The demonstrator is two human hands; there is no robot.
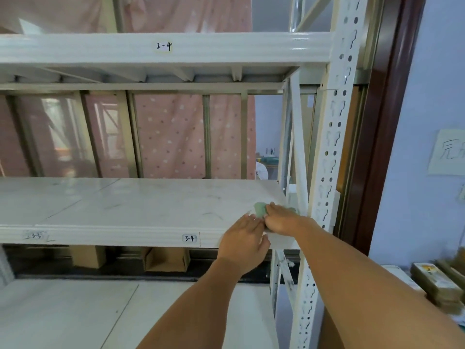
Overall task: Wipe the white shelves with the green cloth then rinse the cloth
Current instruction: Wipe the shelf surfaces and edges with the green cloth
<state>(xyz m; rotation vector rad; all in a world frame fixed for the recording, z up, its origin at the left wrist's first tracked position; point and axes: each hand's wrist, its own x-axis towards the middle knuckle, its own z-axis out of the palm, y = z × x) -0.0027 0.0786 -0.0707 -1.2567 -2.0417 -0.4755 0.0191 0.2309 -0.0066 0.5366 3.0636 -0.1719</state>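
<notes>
The white middle shelf [125,205] runs across the view at chest height, with faint dark scuff marks on its top. A pale green cloth [260,209] lies bunched at the shelf's right front corner. My right hand [283,220] presses down on the cloth, fingers closed over it. My left hand [245,239] rests at the shelf's front edge just left of it, fingertips touching the cloth's near side. Most of the cloth is hidden under the right hand. Another white shelf [176,50] sits above, and a lower one [75,311] below.
A perforated white upright post [327,157] stands right beside the hands. A dark wooden door frame [382,137] and a pale wall follow to the right. Cardboard boxes [166,259] sit behind the lower shelf. Pink dotted curtain hangs behind the rack. Packages lie at the lower right.
</notes>
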